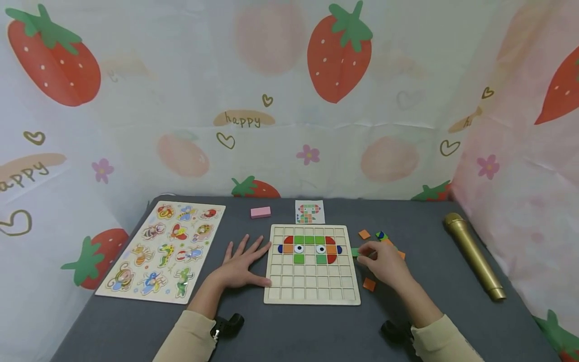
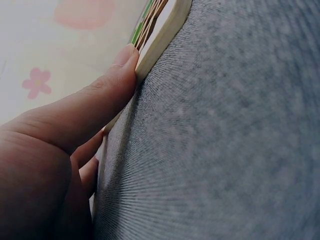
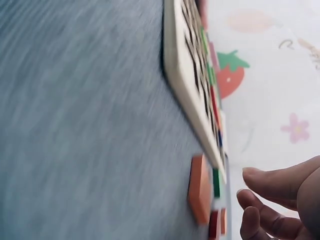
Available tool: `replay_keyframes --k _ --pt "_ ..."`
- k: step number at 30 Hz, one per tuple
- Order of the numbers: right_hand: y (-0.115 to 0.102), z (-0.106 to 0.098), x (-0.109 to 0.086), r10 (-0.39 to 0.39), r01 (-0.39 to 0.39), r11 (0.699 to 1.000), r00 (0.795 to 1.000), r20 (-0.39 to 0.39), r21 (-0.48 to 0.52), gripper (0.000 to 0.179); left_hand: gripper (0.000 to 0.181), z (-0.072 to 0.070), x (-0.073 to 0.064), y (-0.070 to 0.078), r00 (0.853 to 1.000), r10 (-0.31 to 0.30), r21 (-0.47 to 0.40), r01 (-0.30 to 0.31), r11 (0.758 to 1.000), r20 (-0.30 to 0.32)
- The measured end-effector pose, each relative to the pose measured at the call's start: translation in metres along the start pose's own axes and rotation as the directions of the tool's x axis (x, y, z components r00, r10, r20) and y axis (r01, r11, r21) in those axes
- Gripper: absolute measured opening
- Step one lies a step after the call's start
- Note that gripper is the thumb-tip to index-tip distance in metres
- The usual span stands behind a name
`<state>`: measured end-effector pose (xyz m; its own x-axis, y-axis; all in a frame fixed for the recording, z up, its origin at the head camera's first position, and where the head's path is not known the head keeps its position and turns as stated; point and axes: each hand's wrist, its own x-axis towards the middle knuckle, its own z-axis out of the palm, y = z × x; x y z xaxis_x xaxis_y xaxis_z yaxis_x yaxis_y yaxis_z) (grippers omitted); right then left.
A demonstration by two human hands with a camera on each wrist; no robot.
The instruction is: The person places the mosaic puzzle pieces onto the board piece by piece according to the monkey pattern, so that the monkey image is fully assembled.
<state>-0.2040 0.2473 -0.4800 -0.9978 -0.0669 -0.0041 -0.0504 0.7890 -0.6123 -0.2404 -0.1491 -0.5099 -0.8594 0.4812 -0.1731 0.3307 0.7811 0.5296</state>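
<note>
A wooden grid board (image 1: 312, 296) lies in the middle of the table, with coloured tiles and two eye tiles (image 1: 320, 249) set in its upper rows. My left hand (image 1: 239, 266) rests at its left side with fingers spread; in the left wrist view the thumb (image 2: 112, 90) touches the board's edge. My right hand (image 1: 384, 261) is over the board's right side, beside a green tile (image 1: 355, 252). In the right wrist view, a gap shows between thumb and fingers (image 3: 270, 182), with nothing visible between them; the green tile (image 3: 216, 182) lies below on the table.
Orange tiles (image 1: 369, 284) and other coloured pieces (image 1: 382, 235) lie right of the board. Behind it are a pattern card (image 1: 309, 219) and a pink block (image 1: 260, 212). An insect picture board (image 1: 154, 236) lies left, and a gold microphone-like cylinder (image 1: 475, 256) far right.
</note>
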Motion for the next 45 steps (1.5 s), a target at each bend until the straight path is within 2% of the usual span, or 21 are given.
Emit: replay_keyframes --k 5,10,14,25,34,45 --pt "0.010 -0.009 -0.006 0.032 -0.033 0.996 0.999 -0.012 -0.080 0.021 0.105 0.001 -0.001 -0.001 1.000 0.014 0.004 -0.014 1.000 -0.006" --pt "0.020 -0.014 -0.007 0.041 -0.036 0.988 0.999 0.032 -0.149 0.028 0.105 0.000 -0.001 -0.001 1.000 0.012 0.004 -0.012 1.000 -0.005" --pt "0.027 -0.016 -0.008 0.038 -0.029 0.986 0.998 0.051 -0.167 0.029 0.105 -0.001 -0.001 0.000 1.000 0.012 0.007 -0.012 1.000 -0.005" --pt "0.026 -0.017 -0.005 0.072 -0.065 0.989 0.996 0.048 -0.133 0.019 0.104 -0.001 -0.001 0.002 1.000 0.006 0.005 -0.006 1.000 -0.002" --pt "0.017 -0.014 -0.002 0.063 -0.059 0.995 0.997 0.040 -0.082 0.015 0.104 -0.001 -0.001 0.000 1.000 0.008 0.005 -0.008 1.000 -0.003" --pt "0.002 -0.011 0.002 -0.002 0.002 0.999 1.000 0.026 -0.035 0.013 0.105 0.001 -0.001 -0.003 1.000 0.008 0.000 -0.008 1.000 -0.003"
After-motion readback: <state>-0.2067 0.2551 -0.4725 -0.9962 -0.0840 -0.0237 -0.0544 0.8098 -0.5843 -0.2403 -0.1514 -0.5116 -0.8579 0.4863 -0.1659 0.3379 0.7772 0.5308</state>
